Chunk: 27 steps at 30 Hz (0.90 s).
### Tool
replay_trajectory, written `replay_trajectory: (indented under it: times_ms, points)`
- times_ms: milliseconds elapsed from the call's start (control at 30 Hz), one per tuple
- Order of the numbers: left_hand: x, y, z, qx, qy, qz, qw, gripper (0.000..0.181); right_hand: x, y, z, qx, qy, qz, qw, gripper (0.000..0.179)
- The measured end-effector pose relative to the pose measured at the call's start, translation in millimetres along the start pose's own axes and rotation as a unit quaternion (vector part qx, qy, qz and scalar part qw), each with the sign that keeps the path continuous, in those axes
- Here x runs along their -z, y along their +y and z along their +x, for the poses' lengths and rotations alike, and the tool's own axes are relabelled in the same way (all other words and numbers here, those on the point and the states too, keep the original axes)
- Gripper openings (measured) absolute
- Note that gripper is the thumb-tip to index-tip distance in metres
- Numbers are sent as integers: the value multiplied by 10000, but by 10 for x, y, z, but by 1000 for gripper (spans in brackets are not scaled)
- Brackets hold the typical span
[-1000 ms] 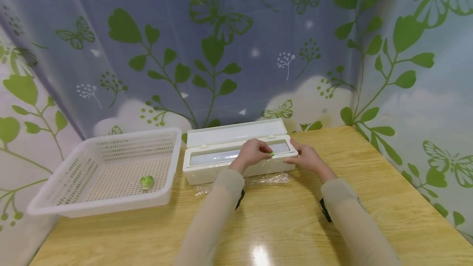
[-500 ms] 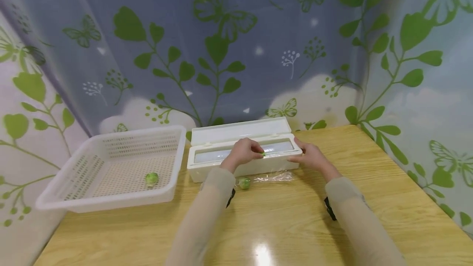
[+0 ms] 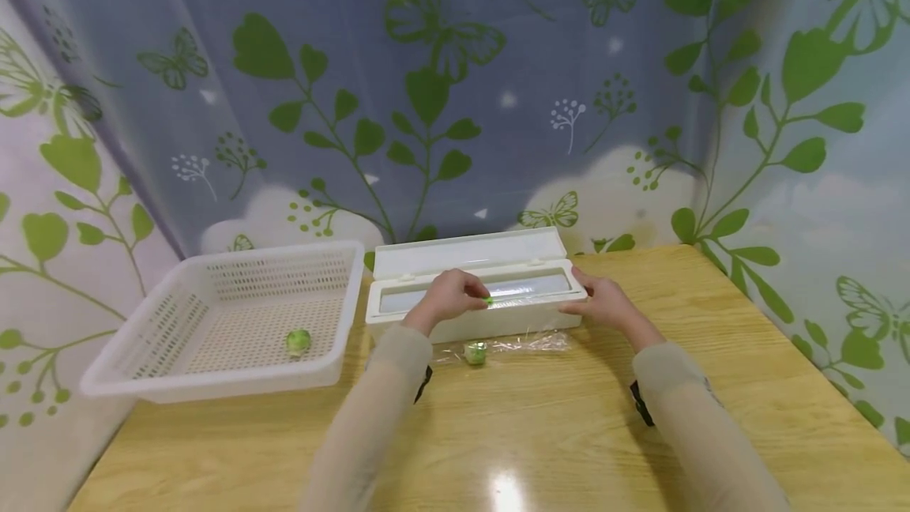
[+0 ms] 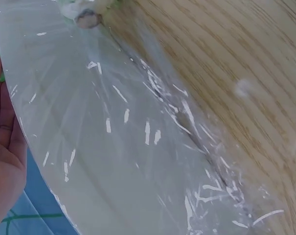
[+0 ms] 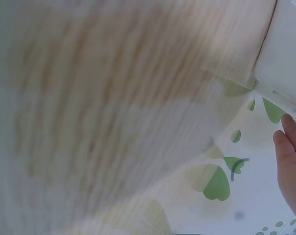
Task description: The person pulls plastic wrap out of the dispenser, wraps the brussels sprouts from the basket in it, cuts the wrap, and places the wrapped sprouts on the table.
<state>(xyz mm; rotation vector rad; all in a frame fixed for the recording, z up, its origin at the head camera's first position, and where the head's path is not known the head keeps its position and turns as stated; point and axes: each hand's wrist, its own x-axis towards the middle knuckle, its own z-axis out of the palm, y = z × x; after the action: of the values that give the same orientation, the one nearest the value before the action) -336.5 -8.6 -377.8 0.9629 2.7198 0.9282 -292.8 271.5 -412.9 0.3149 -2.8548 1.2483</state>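
A white cling film dispenser (image 3: 512,320) stands on the table with its lid (image 3: 469,254) raised at the back. My left hand (image 3: 449,296) pinches a small green slide cutter (image 3: 489,301) on the front top edge, around the middle. The right hand (image 3: 603,305) grips the dispenser's right end, thumb at the front. Clear cling film (image 3: 529,342) hangs down the front wall and lies crumpled on the table. A Brussels sprout (image 3: 475,353) sits at the film, just before the box; the left wrist view shows its cut stem (image 4: 88,18) at the top.
To the left stands a white plastic basket (image 3: 213,390) holding another Brussels sprout (image 3: 298,341). The wooden table (image 3: 540,425) reaches back to a curtain (image 3: 327,38) printed with leaves and butterflies, close behind the dispenser.
My left hand has slid leftward along the dispenser's edge with the green slide cutter. The sprout in front, hidden before by my left arm, now shows. The right hand keeps its grip.
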Motion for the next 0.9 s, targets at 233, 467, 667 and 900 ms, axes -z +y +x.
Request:
replay_trajectory:
  times_ms: [233, 467, 667, 900]
  points:
    - [97, -32, -58, 92, -20, -45, 9999, 10, 4, -10, 21, 73, 8, -88, 9999, 85]
    - [160, -101, -108, 122, -26, 171, 9998, 9, 14, -20, 14, 46, -108, -72, 9999, 86]
    - [233, -161, -196, 246, -38, 260, 9994, 9, 12, 6, 21, 55, -98, -105, 9999, 87]
    - [347, -249, -312, 216, -51, 387, 9990, 10, 22, 11, 11, -3, -149, -187, 9997, 87]
